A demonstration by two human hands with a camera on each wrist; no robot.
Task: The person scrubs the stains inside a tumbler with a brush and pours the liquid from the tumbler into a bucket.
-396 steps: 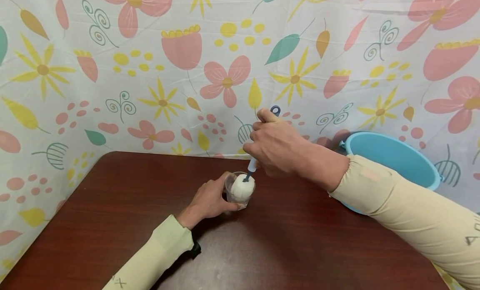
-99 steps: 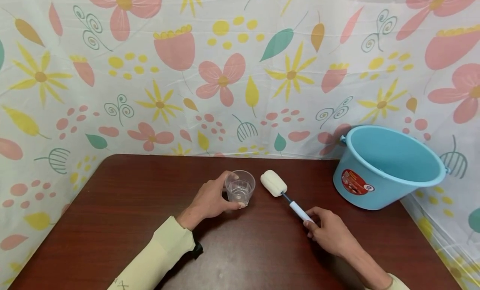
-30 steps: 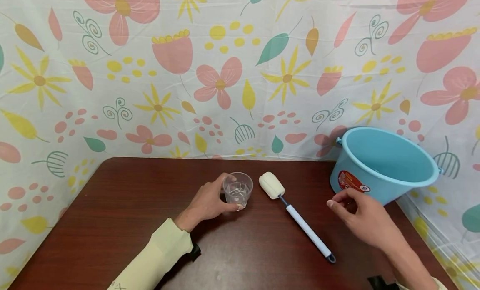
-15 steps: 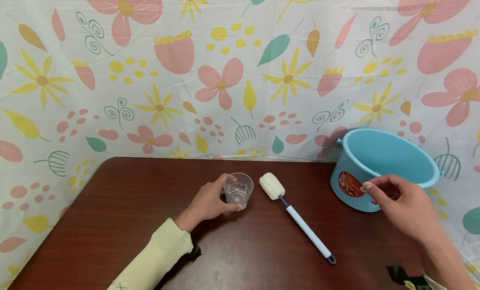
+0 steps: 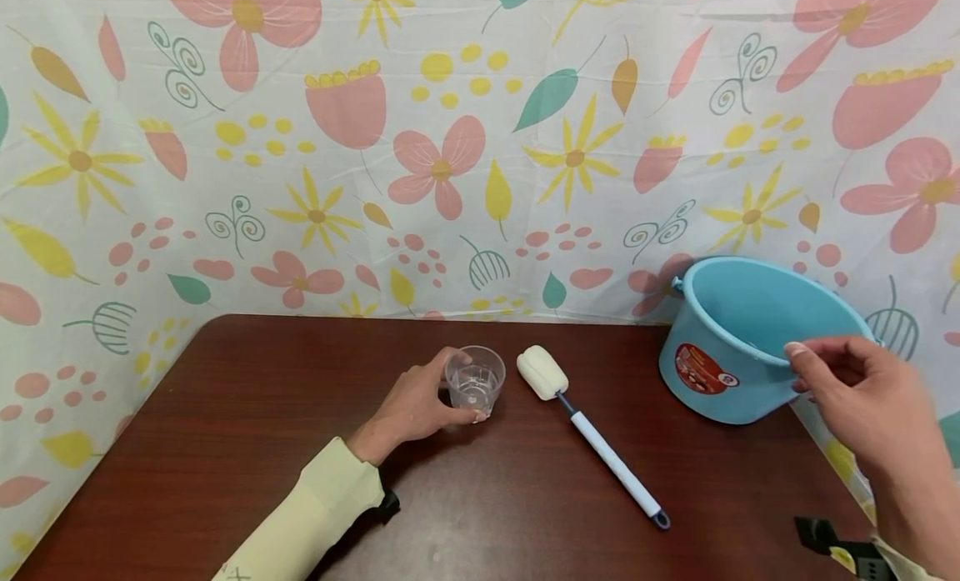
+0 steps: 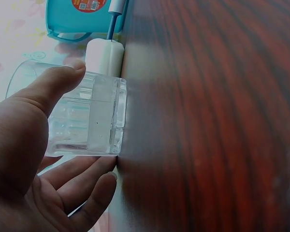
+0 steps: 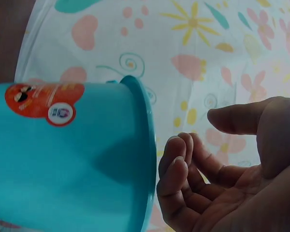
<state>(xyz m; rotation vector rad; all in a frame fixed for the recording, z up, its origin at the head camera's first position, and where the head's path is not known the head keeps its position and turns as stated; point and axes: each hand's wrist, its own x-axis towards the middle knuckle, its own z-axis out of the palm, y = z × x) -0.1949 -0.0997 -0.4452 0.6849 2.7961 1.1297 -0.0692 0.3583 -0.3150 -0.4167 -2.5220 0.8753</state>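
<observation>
My left hand [image 5: 420, 402] holds a clear plastic cup [image 5: 476, 383] upright on the table, thumb on the near side and fingers around the back. In the left wrist view the cup [image 6: 99, 113] has its base on the tabletop. At the right, my right hand [image 5: 877, 398] is raised beside the blue bucket [image 5: 750, 364]. The right wrist view puts its bent fingertips [image 7: 176, 169] right by the bucket's rim [image 7: 147, 145], thumb apart, nothing between. A sponge brush [image 5: 615, 464] lies on the table between cup and bucket, white sponge head toward the back.
The dark reddish-brown wooden table [image 5: 262, 481] ends at a floral cloth [image 5: 442, 256] hanging behind it. The bucket stands at the table's back right corner, with a red label [image 5: 701, 368] on its front.
The right hand has let go of the sponge brush, now lying on the table, and moved right to the bucket's rim. Much earlier the brush was inside the cup. The left hand stays on the cup.
</observation>
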